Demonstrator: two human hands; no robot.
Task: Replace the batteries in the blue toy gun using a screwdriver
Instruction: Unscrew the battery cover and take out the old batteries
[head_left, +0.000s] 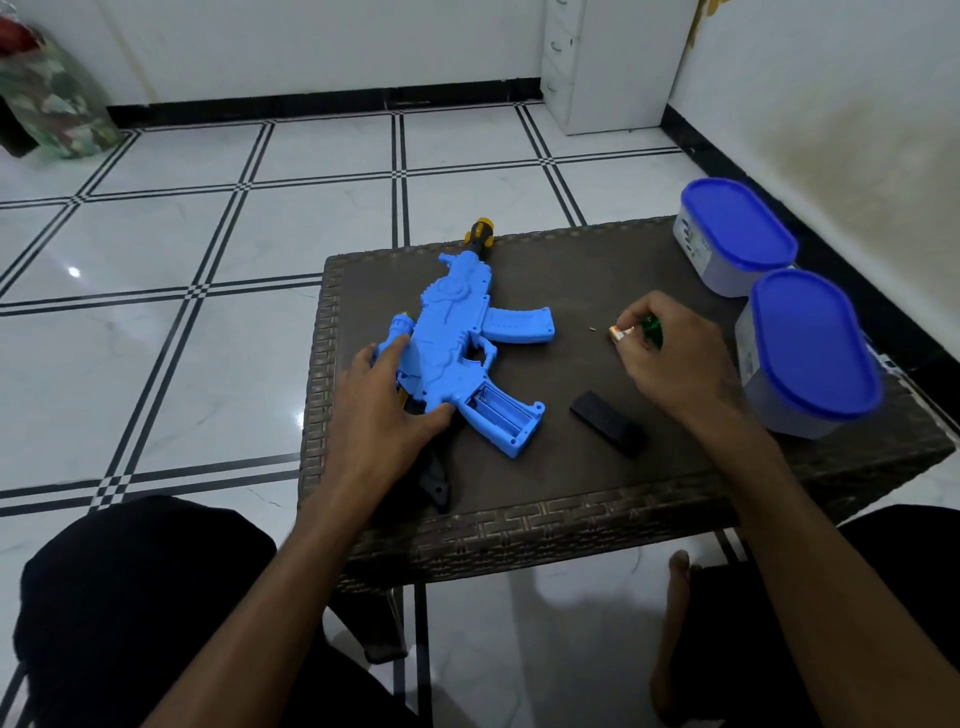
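Battery swap: left hand (382, 395) rests open-fingered on the blue toy gun (457, 343), its compartment (496, 410) uncovered; right hand (670, 353) pinches a battery (621, 333), seemingly next to seat.

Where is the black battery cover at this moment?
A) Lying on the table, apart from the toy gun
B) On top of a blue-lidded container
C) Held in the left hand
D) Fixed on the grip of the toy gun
A: the black battery cover lies on the table, apart from the toy gun, whose grip compartment is open.

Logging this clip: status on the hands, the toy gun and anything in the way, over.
Left hand rests on blue toy gun, grip compartment open. Right hand pinches battery, green item alongside. Black cover off, on table. Nothing blocking.
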